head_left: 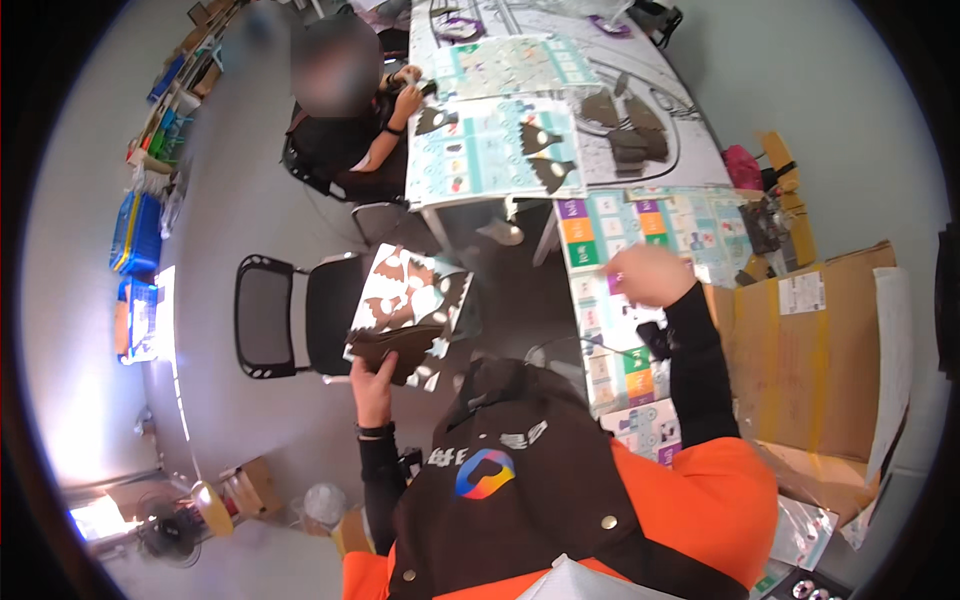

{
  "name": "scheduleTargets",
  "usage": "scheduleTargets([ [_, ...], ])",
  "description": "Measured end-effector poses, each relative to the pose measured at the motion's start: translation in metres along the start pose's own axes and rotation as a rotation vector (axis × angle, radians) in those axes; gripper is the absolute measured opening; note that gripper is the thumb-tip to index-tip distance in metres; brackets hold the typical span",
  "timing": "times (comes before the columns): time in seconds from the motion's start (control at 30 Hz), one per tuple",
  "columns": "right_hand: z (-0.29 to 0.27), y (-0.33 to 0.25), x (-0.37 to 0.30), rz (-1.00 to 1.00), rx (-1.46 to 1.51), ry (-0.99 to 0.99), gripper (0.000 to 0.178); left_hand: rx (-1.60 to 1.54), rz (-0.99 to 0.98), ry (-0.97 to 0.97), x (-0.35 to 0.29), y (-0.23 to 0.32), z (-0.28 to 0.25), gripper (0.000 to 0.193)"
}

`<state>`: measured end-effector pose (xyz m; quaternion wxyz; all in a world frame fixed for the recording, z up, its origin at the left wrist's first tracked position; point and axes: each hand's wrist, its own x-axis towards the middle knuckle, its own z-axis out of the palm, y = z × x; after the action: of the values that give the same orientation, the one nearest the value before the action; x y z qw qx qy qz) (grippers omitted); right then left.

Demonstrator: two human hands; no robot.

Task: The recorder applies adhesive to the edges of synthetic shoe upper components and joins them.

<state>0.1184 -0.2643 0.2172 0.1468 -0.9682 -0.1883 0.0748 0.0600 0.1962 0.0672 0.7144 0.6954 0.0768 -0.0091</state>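
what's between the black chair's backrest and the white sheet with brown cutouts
The chair's black seat lies between them in the head view; the white sheet overlaps its right edge, though whether it rests there is unclear.

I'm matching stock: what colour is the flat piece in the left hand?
Dark brown: the flat, curved piece shows best in the head view.

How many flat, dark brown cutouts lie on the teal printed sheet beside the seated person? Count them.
3: one cutout by the seated person's hands, a second and third near the sheet's right edge. Some may be hidden.
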Motion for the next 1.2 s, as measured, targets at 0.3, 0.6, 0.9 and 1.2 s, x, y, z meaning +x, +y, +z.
scheduleTargets([
  [0.3,-0.047,-0.160,-0.004,-0.840,0.587,0.325,0.033,-0.038,-0.109,0.006,-0.007,-0.020,0.010,0.035],
  [0.6,-0.058,-0.145,-0.010,-0.966,1.142,-0.009,0.016,0.040,-0.158,-0.005,-0.014,0.000,0.002,0.032],
  [0.9,0.174,-0.007,0.008,-0.117,0.653,-0.332,0.030,0.186,-0.151,-0.231,-0.011,0.001,0.035,0.027],
  [1.2,0.256,0.030,-0.029,0.486,1.229,-0.478,0.071,0.240,-0.228,-0.266,-0.008,-0.032,0.044,0.035],
])
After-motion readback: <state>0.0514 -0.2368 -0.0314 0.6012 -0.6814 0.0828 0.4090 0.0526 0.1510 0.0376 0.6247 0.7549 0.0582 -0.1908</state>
